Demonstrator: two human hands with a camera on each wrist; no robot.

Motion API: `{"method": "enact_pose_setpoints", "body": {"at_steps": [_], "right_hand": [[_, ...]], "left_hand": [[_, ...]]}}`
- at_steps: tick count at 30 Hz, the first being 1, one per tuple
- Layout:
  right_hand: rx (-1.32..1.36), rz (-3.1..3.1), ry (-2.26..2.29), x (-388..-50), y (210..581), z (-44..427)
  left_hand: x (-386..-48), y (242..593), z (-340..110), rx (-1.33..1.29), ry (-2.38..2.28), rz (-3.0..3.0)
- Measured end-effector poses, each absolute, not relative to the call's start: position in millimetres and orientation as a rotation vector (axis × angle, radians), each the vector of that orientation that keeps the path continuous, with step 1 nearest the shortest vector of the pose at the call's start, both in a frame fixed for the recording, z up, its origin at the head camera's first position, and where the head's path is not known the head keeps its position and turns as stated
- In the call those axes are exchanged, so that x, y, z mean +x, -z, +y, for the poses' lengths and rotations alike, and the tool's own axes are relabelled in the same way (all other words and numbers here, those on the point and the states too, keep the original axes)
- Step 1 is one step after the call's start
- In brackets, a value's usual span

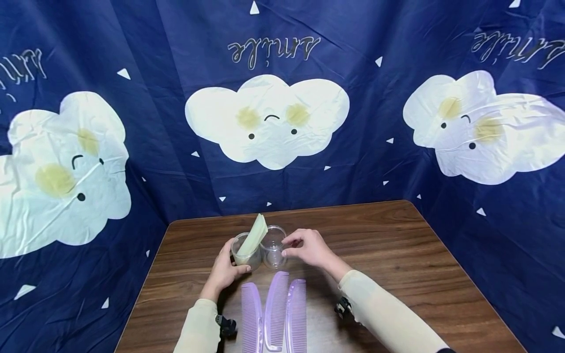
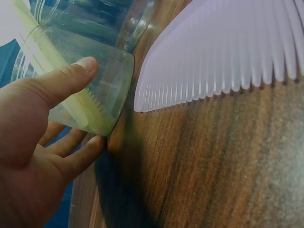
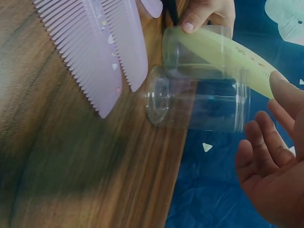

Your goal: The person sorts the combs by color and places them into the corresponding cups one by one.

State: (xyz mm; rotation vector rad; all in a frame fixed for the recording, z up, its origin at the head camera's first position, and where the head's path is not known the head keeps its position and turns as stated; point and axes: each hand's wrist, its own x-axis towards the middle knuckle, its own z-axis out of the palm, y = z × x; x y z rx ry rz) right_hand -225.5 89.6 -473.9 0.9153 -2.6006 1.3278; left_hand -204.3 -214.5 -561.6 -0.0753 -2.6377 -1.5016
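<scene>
On the table, my left hand [image 1: 225,270] holds a clear plastic jar [image 1: 252,263], thumb on the near side and fingers round the left. Leaning in that jar is at least one pale yellow-green comb [image 1: 255,236]; its teeth show through the wall in the left wrist view. A second clear jar [image 1: 274,259] stands just right of it, with nothing visible inside. My right hand [image 1: 312,248] hovers at this jar's rim, fingers loosely bent; the right wrist view shows a small gap between fingertips and jar. Closer to me lie a left purple comb [image 1: 251,314], a middle purple comb [image 1: 276,309] and a right purple comb [image 1: 296,314].
A brown wood-grain table [image 1: 379,264] carries everything. Behind and beside it hangs a dark blue cloth [image 1: 375,176] printed with white clouds. Each wrist wears a small black camera; the left camera [image 1: 226,325] is near the left purple comb.
</scene>
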Motion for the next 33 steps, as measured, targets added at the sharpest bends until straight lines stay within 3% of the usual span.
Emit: {"method": "enact_pose_setpoints", "body": {"at_steps": [33], "right_hand": [[0.874,-2.925,-1.311,-210.6,526.8,121.2]], "left_hand": [[-203.6,563.7,-215.4,-0.052,1.52,-2.645]]}}
